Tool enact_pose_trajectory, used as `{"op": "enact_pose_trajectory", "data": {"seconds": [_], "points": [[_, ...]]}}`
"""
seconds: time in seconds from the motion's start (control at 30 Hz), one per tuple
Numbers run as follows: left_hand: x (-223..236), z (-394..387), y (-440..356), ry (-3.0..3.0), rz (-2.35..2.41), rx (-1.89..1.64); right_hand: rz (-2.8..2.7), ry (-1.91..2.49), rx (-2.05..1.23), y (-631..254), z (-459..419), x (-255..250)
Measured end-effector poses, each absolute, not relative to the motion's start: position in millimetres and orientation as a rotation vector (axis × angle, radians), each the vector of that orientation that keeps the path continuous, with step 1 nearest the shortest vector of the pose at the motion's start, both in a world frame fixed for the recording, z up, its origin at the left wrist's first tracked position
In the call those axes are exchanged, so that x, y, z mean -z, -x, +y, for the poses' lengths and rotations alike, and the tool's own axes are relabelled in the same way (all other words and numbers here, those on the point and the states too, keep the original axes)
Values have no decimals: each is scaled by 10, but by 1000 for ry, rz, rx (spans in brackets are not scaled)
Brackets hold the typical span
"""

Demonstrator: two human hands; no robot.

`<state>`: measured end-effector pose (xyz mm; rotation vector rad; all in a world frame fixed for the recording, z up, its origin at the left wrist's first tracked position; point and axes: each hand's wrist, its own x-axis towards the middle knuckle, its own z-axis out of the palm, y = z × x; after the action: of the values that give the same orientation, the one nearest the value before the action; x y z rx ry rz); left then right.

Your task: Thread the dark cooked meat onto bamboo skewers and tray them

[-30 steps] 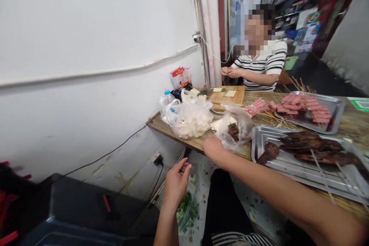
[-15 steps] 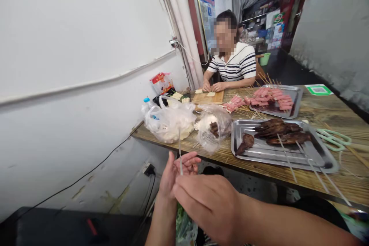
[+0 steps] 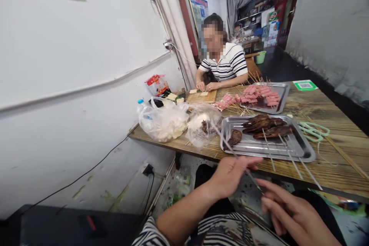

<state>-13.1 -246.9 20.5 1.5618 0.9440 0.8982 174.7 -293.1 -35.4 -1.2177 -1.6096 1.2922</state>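
Two metal trays sit on the wooden worktop (image 3: 331, 169). The near tray (image 3: 300, 148) holds dark grilled pieces on skewers, and the far tray (image 3: 281, 98) holds pink sausage skewers. Two clear plastic bags stand to the left: the left bag (image 3: 163, 121) is full of pale food, and the right bag (image 3: 201, 123) holds a few dark pieces. One pair of green scissors (image 3: 313, 130) lies to the right of the near tray. One person in a striped shirt (image 3: 229, 65) sits at the far end, with both hands at a cutting board (image 3: 201, 96).

Half a second ago both hands were low on the left, with a thin skewer upright between them. Now they have moved right, to the near edge of the worktop, and the skewer (image 3: 230, 148) slants towards the right bag.

The left hand (image 3: 230, 175) reaches in from the lower left, its fingers closed loosely around the skewer. The right hand (image 3: 291, 211) is at the lower right, palm down with fingers extended towards the skewer's near end; I cannot tell whether it grips.
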Motion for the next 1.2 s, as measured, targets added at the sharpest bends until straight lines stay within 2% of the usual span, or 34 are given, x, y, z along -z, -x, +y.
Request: {"op": "enact_pose_trajectory", "data": {"seconds": [0.13, 0.2, 0.3, 0.37, 0.5, 0.7, 0.9, 1.07, 1.2], "points": [[-95, -2088, -46, -1864, 1019, -757, -1282, 1344, -1436, -1893, -2822, 476], [-23, -1832, -20, -1969, 1441, -761, -1137, 1383, -1404, -1961, -2812, 527], [103, -1513, 19, -2045, 2004, -484, -1104, 1379, -1459, -1982, -2841, 598], [180, -1385, -2, -2048, 2120, -300, -1143, 1337, -1517, -1935, -2865, 650], [264, -1263, -93, -1990, 2163, -204, -1183, 1289, -1545, -1803, -2862, 786], [289, -1089, -104, -1941, 2082, -206, -1249, 1178, -1463, -1736, -2792, 915], [322, -1002, -19, -1843, 1815, -402, -1283, 1183, -1439, -1764, -2800, 809], [354, -1006, 98, -1292, 1374, -739, -1234, 1269, -1409, -1731, -2826, 657], [289, -1020, 293, -965, 952, -714, -1113, 1327, -1385, -1715, -2852, 628]]}}
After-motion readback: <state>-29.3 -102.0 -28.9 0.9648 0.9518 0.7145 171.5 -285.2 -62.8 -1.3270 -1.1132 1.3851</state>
